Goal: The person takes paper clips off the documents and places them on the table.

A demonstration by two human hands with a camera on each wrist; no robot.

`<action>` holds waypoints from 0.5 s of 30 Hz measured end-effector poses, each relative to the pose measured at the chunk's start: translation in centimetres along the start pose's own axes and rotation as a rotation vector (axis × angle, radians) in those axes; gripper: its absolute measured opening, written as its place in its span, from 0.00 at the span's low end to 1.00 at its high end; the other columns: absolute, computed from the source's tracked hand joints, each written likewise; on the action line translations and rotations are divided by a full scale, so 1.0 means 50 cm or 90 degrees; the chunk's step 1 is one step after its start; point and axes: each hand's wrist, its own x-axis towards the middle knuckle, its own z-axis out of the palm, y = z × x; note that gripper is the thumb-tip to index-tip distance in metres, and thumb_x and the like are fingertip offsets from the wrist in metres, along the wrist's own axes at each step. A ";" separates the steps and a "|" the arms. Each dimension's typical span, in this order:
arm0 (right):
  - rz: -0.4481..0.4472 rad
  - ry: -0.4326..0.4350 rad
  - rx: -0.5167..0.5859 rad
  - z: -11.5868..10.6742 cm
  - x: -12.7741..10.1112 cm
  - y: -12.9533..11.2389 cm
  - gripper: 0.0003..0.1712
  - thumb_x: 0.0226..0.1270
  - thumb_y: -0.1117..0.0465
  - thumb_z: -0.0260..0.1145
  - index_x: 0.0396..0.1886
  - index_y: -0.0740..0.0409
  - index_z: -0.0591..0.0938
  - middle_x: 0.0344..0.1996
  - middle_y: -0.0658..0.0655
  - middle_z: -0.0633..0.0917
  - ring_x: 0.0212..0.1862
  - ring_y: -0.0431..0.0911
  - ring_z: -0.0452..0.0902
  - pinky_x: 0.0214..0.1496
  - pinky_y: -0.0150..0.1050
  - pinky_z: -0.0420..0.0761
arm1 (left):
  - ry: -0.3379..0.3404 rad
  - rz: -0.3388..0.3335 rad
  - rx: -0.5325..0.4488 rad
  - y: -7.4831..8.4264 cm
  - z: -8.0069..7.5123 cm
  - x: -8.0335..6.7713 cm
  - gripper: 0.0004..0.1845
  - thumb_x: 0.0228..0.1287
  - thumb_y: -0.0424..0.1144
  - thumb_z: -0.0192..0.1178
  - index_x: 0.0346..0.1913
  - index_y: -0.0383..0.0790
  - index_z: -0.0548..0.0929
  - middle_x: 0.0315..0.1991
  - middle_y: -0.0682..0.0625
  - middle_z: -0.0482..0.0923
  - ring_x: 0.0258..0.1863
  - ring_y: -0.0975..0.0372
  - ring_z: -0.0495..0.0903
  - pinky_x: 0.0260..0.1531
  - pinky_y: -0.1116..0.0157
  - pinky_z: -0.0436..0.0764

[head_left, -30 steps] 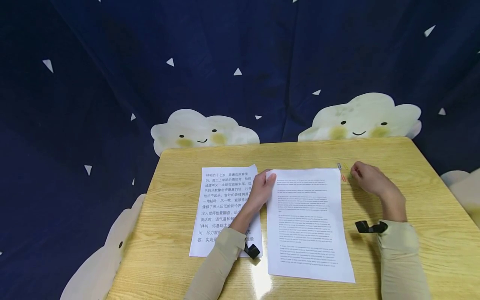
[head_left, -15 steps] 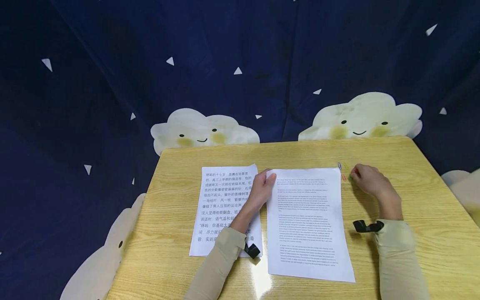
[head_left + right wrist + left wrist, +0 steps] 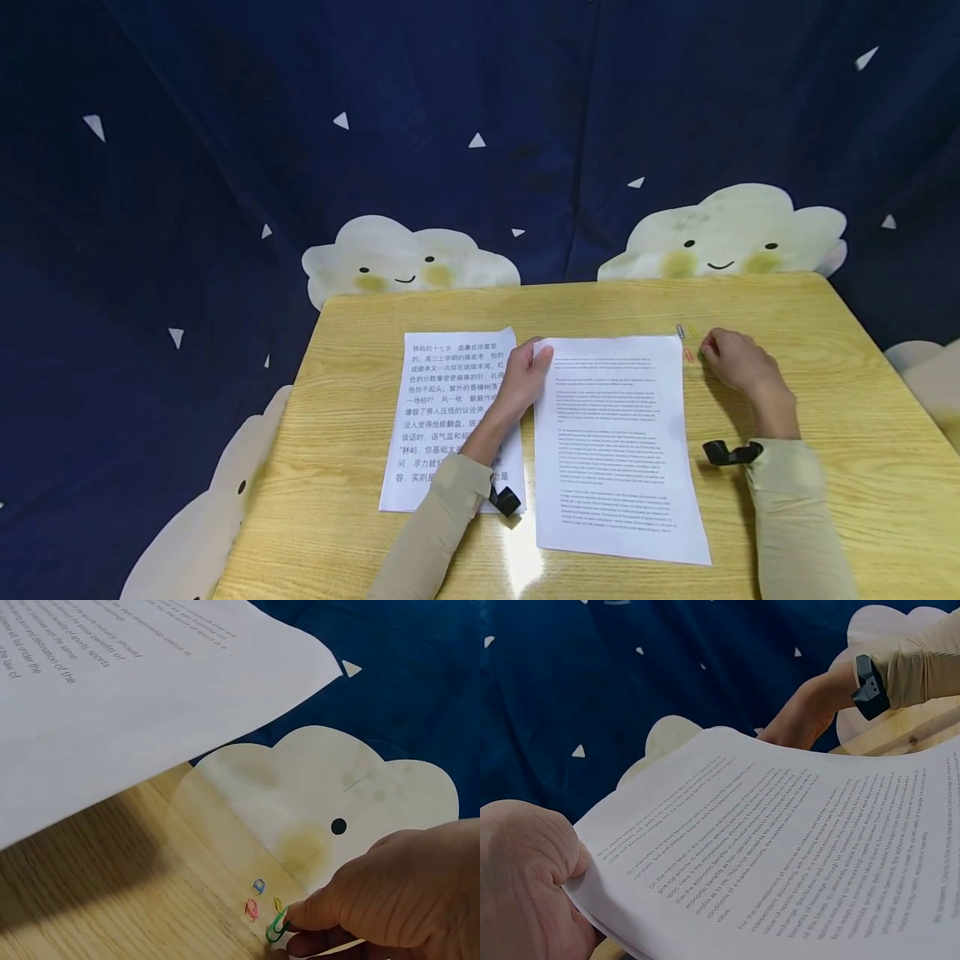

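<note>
My left hand (image 3: 522,379) grips the upper left corner of a sheaf of white paper (image 3: 615,450) printed with small English text, thumb on top. The left wrist view shows the sheets bowed and raised. To the right of the sheaf, my right hand (image 3: 738,362) pinches a green paper clip (image 3: 277,925) between thumb and fingertips, low over the table. Beside it lie a blue paper clip (image 3: 259,886), a pink-red paper clip (image 3: 252,908) and a yellow paper clip (image 3: 278,904), partly behind the fingers.
A second set of sheets (image 3: 450,417) with large Chinese text lies on the wooden table (image 3: 330,467), under the left forearm. Behind the table hangs a dark blue curtain (image 3: 465,75) with white clouds. Each wrist wears a black camera strap.
The right wrist and forearm have shifted slightly left, while its fingertips stay at the paper clips. My left hand and the sheaf hold almost still.
</note>
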 end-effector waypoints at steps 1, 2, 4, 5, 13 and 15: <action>0.001 0.004 -0.001 0.001 0.001 0.001 0.13 0.82 0.63 0.50 0.44 0.69 0.76 0.36 0.66 0.81 0.35 0.55 0.74 0.36 0.51 0.75 | 0.000 0.000 0.000 -0.001 -0.001 0.000 0.14 0.83 0.40 0.51 0.54 0.37 0.86 0.37 0.46 0.87 0.30 0.62 0.83 0.36 0.68 0.80; 0.002 0.008 -0.004 0.003 0.001 0.001 0.13 0.82 0.62 0.50 0.44 0.69 0.76 0.35 0.66 0.81 0.35 0.55 0.74 0.36 0.50 0.75 | 0.000 0.000 0.001 -0.001 -0.001 0.000 0.14 0.83 0.40 0.52 0.54 0.37 0.86 0.37 0.46 0.87 0.30 0.62 0.83 0.36 0.68 0.80; 0.006 0.021 -0.008 0.005 0.002 0.002 0.13 0.82 0.62 0.50 0.42 0.68 0.76 0.35 0.66 0.81 0.34 0.55 0.74 0.35 0.50 0.75 | 0.001 -0.001 0.002 -0.002 -0.001 0.001 0.14 0.83 0.40 0.52 0.54 0.38 0.86 0.37 0.47 0.87 0.30 0.62 0.83 0.37 0.68 0.80; 0.010 0.026 -0.008 0.007 0.003 0.003 0.13 0.81 0.62 0.50 0.42 0.68 0.76 0.35 0.66 0.81 0.34 0.55 0.74 0.34 0.50 0.75 | 0.002 -0.001 0.002 -0.002 -0.001 0.000 0.14 0.83 0.40 0.52 0.54 0.38 0.86 0.37 0.47 0.87 0.31 0.62 0.82 0.37 0.68 0.80; 0.061 0.062 0.006 0.021 0.007 0.004 0.12 0.80 0.61 0.51 0.41 0.66 0.76 0.36 0.67 0.81 0.34 0.57 0.75 0.32 0.52 0.73 | 0.006 -0.008 0.002 -0.003 0.001 0.000 0.14 0.83 0.40 0.51 0.52 0.38 0.86 0.35 0.47 0.87 0.29 0.62 0.82 0.35 0.68 0.79; 0.070 0.069 0.013 0.024 0.008 0.004 0.12 0.79 0.61 0.51 0.40 0.66 0.76 0.35 0.68 0.80 0.33 0.58 0.75 0.32 0.52 0.73 | 0.005 -0.009 0.001 -0.002 0.001 0.000 0.14 0.83 0.40 0.52 0.53 0.38 0.86 0.36 0.47 0.87 0.30 0.62 0.82 0.36 0.68 0.80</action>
